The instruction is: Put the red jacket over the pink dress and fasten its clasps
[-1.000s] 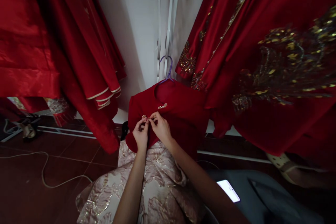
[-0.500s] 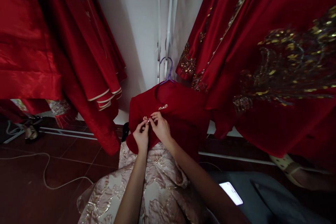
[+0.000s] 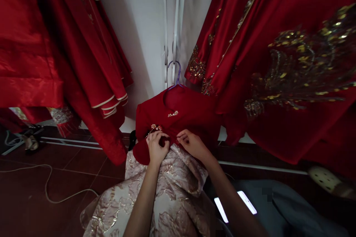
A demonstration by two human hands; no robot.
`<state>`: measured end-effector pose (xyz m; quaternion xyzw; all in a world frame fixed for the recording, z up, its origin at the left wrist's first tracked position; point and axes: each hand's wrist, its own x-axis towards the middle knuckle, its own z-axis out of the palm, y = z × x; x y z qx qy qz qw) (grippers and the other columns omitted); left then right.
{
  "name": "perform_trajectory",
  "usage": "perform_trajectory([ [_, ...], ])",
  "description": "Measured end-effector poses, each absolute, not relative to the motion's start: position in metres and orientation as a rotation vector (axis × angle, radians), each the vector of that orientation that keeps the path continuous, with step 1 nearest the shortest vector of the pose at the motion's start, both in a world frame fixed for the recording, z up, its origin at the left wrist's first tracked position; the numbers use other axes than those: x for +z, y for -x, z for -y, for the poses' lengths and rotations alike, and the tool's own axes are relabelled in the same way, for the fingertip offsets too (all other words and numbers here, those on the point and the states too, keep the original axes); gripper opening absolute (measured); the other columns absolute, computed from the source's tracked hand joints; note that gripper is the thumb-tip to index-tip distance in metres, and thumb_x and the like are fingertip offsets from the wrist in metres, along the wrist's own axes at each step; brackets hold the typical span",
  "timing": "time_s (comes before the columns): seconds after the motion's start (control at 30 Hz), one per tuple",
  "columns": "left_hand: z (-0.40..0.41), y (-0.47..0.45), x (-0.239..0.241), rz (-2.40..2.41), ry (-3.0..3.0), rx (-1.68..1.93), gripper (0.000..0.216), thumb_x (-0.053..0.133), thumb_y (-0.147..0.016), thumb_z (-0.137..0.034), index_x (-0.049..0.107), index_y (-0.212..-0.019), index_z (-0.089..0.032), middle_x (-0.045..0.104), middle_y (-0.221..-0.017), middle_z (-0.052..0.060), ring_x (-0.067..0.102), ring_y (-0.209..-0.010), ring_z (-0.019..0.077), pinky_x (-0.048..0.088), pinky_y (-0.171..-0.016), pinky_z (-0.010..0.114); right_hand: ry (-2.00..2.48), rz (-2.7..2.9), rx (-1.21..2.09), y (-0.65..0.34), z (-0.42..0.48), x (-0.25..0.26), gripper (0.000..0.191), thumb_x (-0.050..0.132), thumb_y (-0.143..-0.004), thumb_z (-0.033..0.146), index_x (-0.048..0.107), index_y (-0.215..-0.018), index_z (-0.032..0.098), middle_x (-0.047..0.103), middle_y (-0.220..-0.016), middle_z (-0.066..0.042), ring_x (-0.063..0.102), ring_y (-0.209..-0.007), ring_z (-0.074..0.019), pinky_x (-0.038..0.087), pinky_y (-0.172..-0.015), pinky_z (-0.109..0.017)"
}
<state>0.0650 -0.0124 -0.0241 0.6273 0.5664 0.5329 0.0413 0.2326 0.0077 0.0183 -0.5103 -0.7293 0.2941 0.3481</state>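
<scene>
A red garment hangs on a purple hanger in front of me, with a short row of pearl beads below its neckline. My left hand is curled on the garment's front, fingers and thumb bent together on the cloth, just under a pearl flower ornament that it partly covers. To its right, apart from it, my right hand is in a pinch close to the red cloth. What sits between its fingertips is too small to make out. Pale pink-gold brocade fabric lies below both hands.
Red garments hang on the left, and a red gown with gold sequins on the right. A lit phone lies on a grey surface, partly behind my right forearm. A white cable crosses the tiled floor.
My hands were together at the pearl ornament. The right hand has moved away to the right and slightly down; the left has shifted a little right and lower, its fingers now bent over the cloth.
</scene>
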Motion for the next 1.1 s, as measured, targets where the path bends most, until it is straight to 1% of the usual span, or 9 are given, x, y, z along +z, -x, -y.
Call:
perform_trajectory([
  [0.1, 0.014, -0.065, -0.021, -1.631, -1.995, 1.618, 0.035, 0.056, -0.072, -0.011, 0.063, -0.101, -0.029, 0.063, -0.103, 0.002, 0.052, -0.103, 0.022, 0.032, -0.094, 0.04, 1.317, 1.874, 0.812, -0.24, -0.006, 0.011, 0.013, 0.055, -0.079, 0.02, 0.06, -0.091, 0.017, 0.068, -0.086, -0.006, 0.064, -0.08, -0.0144, 0.05, -0.073, -0.027],
  [0.2, 0.012, -0.065, -0.023, -1.529, -2.01, 1.616, 0.043, 0.057, -0.072, -0.014, 0.056, -0.113, -0.028, 0.061, -0.108, 0.003, 0.052, -0.103, 0.0207, 0.033, -0.093, 0.037, 1.289, 1.849, 0.888, -0.237, -0.008, 0.003, 0.018, 0.056, -0.079, 0.025, 0.061, -0.094, 0.015, 0.068, -0.086, -0.006, 0.065, -0.079, -0.0146, 0.05, -0.071, -0.026],
  [0.27, 0.01, -0.066, -0.026, -1.526, -1.953, 1.643, 0.041, 0.061, -0.069, -0.015, 0.054, -0.109, -0.023, 0.06, -0.103, 0.005, 0.053, -0.098, 0.0204, 0.036, -0.09, 0.036, 1.32, 1.824, 0.942, -0.234, -0.009, -0.002, 0.024, 0.061, -0.075, 0.027, 0.062, -0.096, 0.014, 0.068, -0.081, -0.006, 0.065, -0.072, -0.0149, 0.05, -0.064, -0.025],
  [0.33, 0.009, -0.066, -0.029, -1.596, -1.894, 1.67, 0.03, 0.063, -0.067, -0.017, 0.054, -0.095, -0.021, 0.058, -0.092, 0.004, 0.053, -0.09, 0.0198, 0.038, -0.085, 0.035, 1.367, 1.818, 0.98, -0.232, -0.007, -0.004, 0.028, 0.066, -0.071, 0.028, 0.064, -0.094, 0.013, 0.068, -0.076, -0.005, 0.064, -0.063, -0.0146, 0.049, -0.056, -0.024],
  [0.43, 0.009, -0.065, -0.032, -1.734, -1.927, 1.592, 0.016, 0.065, -0.068, -0.021, 0.053, -0.079, -0.02, 0.055, -0.081, 0.002, 0.052, -0.084, 0.0196, 0.037, -0.082, 0.034, 1.4, 1.859, 0.969, -0.233, -0.004, -0.001, 0.023, 0.069, -0.066, 0.03, 0.066, -0.082, 0.014, 0.067, -0.07, -0.004, 0.062, -0.056, -0.0137, 0.046, -0.049, -0.022],
  [0.53, 0.01, -0.066, -0.03, -1.773, -1.995, 1.52, 0.016, 0.062, -0.073, -0.027, 0.056, -0.087, -0.022, 0.056, -0.094, 0.004, 0.052, -0.094, 0.0214, 0.036, -0.085, 0.035, 1.397, 1.802, 0.917, -0.237, -0.002, 0.009, 0.019, 0.069, -0.066, 0.032, 0.066, -0.077, 0.016, 0.067, -0.069, -0.003, 0.061, -0.053, -0.0129, 0.045, -0.045, -0.02],
  [0.63, 0.01, -0.066, -0.026, -1.745, -2.051, 1.485, 0.023, 0.059, -0.077, -0.029, 0.055, -0.098, -0.022, 0.054, -0.107, 0.006, 0.049, -0.105, 0.0224, 0.036, -0.089, 0.036, 1.365, 1.618, 0.871, -0.239, -0.003, 0.02, 0.022, 0.064, -0.072, 0.036, 0.064, -0.083, 0.017, 0.068, -0.071, -0.003, 0.059, -0.047, -0.012, 0.046, -0.04, -0.021],
  [0.83, 0.009, -0.067, -0.025, -1.849, -2.153, 1.251, 0.023, 0.053, -0.08, -0.025, 0.053, -0.103, -0.023, 0.057, -0.106, 0.005, 0.049, -0.098, 0.0226, 0.038, -0.085, 0.036, 1.208, 1.416, 0.889, -0.234, -0.004, 0.028, 0.03, 0.064, -0.071, 0.044, 0.062, -0.085, 0.017, 0.067, -0.071, -0.004, 0.063, -0.05, -0.0154, 0.05, -0.038, -0.024],
  [1.1, 0.005, -0.067, -0.031, -1.969, -2.118, 1.188, 0.024, 0.056, -0.075, -0.024, 0.053, -0.098, -0.02, 0.055, -0.099, 0.008, 0.049, -0.094, 0.0249, 0.039, -0.082, 0.039, 1.137, 1.37, 1.01, -0.226, -0.003, 0.013, 0.03, 0.065, -0.071, 0.044, 0.061, -0.085, 0.017, 0.068, -0.077, -0.007, 0.068, -0.065, -0.0206, 0.057, -0.048, -0.027],
])
